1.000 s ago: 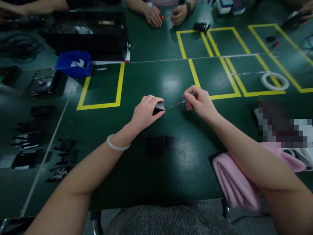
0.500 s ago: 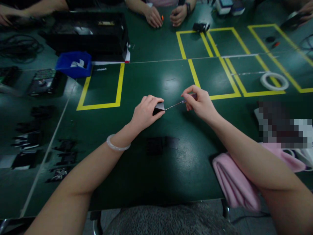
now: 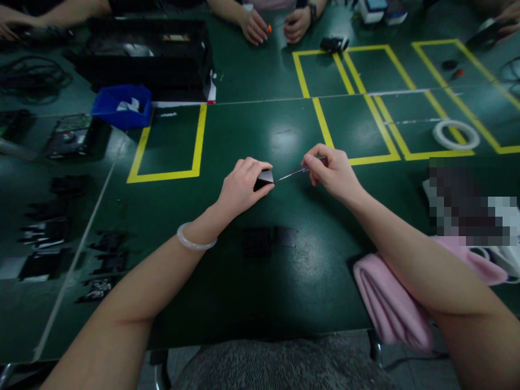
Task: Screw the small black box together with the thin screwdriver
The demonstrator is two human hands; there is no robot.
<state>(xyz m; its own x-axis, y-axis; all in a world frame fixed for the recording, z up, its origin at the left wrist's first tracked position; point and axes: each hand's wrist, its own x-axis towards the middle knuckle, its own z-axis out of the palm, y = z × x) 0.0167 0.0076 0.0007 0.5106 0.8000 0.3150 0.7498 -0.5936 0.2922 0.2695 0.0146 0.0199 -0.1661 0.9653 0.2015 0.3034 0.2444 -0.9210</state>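
Observation:
My left hand (image 3: 245, 185) is wrapped round a small black box-like part (image 3: 265, 178) on the green table, with thumb and fingers along its sides. In my right hand (image 3: 328, 168) is a thin screwdriver (image 3: 296, 173), pinched by the handle. Its metal shaft points left, with the tip at or close to the part's right edge; I cannot tell whether they touch. Nearer to me lie a flat black square piece (image 3: 257, 241) and, just right of it, a thinner dark piece (image 3: 286, 236).
A blue bin (image 3: 122, 107) stands by a large black housing (image 3: 146, 59) at the back left. Several black parts (image 3: 106, 262) lie at left. A tape roll (image 3: 455, 135) and a pink cloth (image 3: 390, 298) are at right. Another person's hands (image 3: 255, 27) rest across the table.
My right hand has dipped very slightly, and the screwdriver's shaft lies a little flatter. The left hand and the black part have stayed in place.

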